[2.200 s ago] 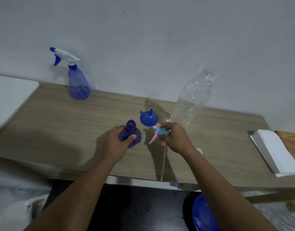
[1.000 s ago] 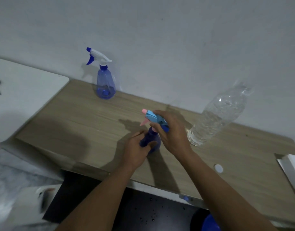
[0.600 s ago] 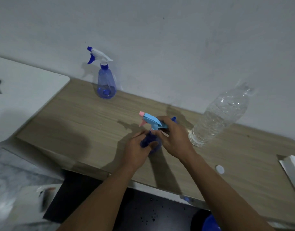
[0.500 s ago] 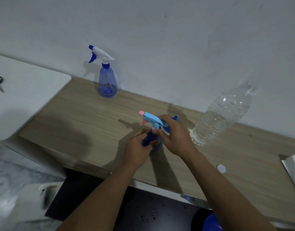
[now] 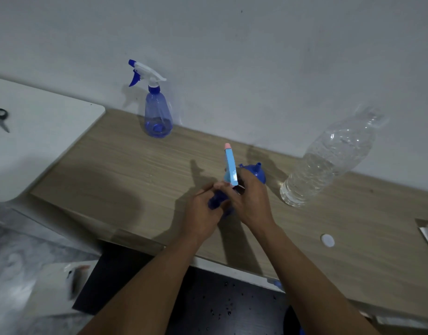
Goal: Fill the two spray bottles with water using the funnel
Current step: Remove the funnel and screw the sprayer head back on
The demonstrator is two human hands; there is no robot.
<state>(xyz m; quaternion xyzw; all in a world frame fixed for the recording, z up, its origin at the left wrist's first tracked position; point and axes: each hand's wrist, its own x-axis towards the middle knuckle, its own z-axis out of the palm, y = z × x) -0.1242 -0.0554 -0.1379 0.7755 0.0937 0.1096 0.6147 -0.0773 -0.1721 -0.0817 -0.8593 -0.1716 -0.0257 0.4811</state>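
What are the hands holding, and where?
The left hand grips the small blue bottle around its body. The right hand holds the light-blue sprayer at its base, on the bottle's neck.

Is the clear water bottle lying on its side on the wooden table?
No, the clear water bottle stands upright on the wooden table, right of the hands.

On the wooden table (image 5: 135, 165) I see one spray bottle (image 5: 157, 114) standing far left against the wall; the water bottle (image 5: 329, 158) stands right, its cap (image 5: 328, 240) lying nearer me. Between them my hands hold the second spray bottle (image 5: 217, 201), the funnel (image 5: 255, 171) just behind.
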